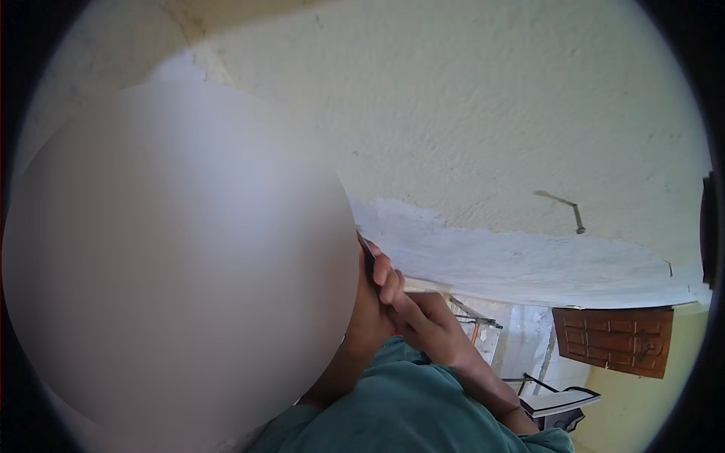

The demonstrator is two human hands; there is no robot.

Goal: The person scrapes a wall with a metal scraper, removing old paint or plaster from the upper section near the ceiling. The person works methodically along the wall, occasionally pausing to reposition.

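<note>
A thin dark flat object (369,257), possibly a phone, is seen nearly edge-on beside the large blurred round patch. The fingers of my right hand (416,311) curl against its near side, and the forearm runs down to the lower right. My left hand (371,317) is close by on the other side, meeting the right hand near the object's lower end. Blur hides most of the left hand, so its grip cannot be made out. Below both hands is my green shirt (419,407).
A rough pale wall (481,113) with a whiter band (510,255) fills the upper view. A bent metal hook (576,215) sticks out of it. To the right are a brown panelled door (614,342), a metal frame (476,323) and a white dark-edged panel (561,401).
</note>
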